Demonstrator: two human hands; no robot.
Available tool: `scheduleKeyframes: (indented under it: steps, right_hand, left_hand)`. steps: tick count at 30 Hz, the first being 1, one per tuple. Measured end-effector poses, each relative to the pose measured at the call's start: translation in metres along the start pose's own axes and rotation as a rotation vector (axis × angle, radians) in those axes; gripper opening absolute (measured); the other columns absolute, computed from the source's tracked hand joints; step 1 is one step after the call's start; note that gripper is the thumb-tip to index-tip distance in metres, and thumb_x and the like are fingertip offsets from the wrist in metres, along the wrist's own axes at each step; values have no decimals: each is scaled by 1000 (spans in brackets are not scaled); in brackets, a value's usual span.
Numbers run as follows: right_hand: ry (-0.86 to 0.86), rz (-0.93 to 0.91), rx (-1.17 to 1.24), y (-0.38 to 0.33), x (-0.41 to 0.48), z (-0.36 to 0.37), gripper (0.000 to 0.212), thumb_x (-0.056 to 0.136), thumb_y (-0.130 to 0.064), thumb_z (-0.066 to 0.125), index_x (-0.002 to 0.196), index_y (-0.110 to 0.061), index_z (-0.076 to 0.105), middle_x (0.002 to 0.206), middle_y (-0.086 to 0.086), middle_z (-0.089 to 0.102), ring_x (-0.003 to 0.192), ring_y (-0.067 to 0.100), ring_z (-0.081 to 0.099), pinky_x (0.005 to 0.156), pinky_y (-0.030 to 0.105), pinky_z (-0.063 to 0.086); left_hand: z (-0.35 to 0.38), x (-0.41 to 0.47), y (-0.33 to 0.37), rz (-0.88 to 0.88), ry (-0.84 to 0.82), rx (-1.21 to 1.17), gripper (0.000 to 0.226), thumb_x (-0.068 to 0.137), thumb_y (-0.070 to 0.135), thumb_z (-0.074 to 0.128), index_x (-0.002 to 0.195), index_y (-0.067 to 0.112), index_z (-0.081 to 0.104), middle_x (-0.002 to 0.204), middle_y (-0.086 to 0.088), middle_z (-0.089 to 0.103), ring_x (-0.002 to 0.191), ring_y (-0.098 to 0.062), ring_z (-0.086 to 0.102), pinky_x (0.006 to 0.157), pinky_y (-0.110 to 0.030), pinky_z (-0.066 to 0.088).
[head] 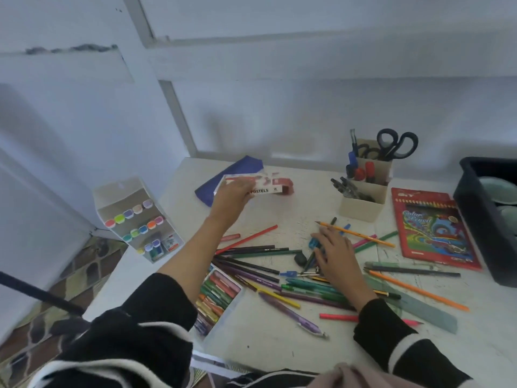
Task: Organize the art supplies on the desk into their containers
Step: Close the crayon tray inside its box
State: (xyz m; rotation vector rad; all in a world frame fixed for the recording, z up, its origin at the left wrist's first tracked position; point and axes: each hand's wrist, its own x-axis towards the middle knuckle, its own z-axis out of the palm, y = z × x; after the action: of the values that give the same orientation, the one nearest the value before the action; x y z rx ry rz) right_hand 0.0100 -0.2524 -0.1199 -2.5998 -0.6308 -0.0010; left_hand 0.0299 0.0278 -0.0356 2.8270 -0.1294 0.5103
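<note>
The scuffed white desk [265,345] carries everything. At its far middle the left hand [232,196] grips the flat cardboard pastel box [265,189], just in front of a blue cloth [246,166]. It would best travel level to the open tray [221,292] of waxy sticks at near left and slide on squarely. The right hand [335,256] rests on slim loose pencils [251,249], fingers spread and relaxed.

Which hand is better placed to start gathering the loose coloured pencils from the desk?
Right. The right hand lies open on the loose pencils mid-desk, holding nothing. The left hand is busy gripping the pastels box, raised at the far side near the blue pouch.
</note>
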Motion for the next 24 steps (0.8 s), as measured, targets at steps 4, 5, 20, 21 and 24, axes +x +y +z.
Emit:
scheduleKeyframes:
  steps: [4, 5, 20, 21, 24]
  right_hand:
    - [11, -1, -7, -1, 0, 0, 37, 98, -25, 43, 135, -19, 46, 147, 3, 36, 141, 20, 23, 115, 45, 20]
    - [15, -4, -2, -1, 0, -1, 37, 98, -24, 44, 134, -19, 46, 146, 3, 37, 141, 20, 24, 115, 45, 21]
    - [-52, -213, 103, -88, 26, -20, 22, 93, -16, 52, 110, -21, 64, 99, -1, 68, 84, 18, 63, 82, 43, 50]
    - [-126, -235, 105, -100, 32, -13, 22, 93, -17, 51, 110, -21, 65, 103, -2, 67, 89, 17, 62, 84, 42, 50]
    - [-257, -346, 103, -136, 51, 10, 24, 94, -15, 50, 111, -15, 66, 106, 4, 65, 95, 20, 60, 86, 38, 50]
  left_hand:
    - [37, -9, -3, -55, -142, 106, 35, 93, 17, 56, 129, 16, 57, 141, 0, 50, 137, -20, 37, 113, -42, 21]
    - [41, -11, -2, -62, -151, 112, 35, 94, 19, 56, 128, 17, 58, 143, 1, 48, 139, -19, 33, 114, -41, 19]
    - [-7, -161, -2, -502, 119, -259, 28, 91, 3, 55, 114, 13, 66, 133, -6, 55, 124, -22, 48, 107, -34, 36]
    - [-11, -178, -4, -537, 146, -252, 28, 90, 2, 56, 114, 11, 66, 131, -8, 56, 123, -24, 49, 107, -36, 36]
    - [-19, -220, -11, -644, 186, -213, 32, 89, -2, 56, 118, 7, 65, 131, -14, 56, 125, -31, 49, 108, -44, 37]
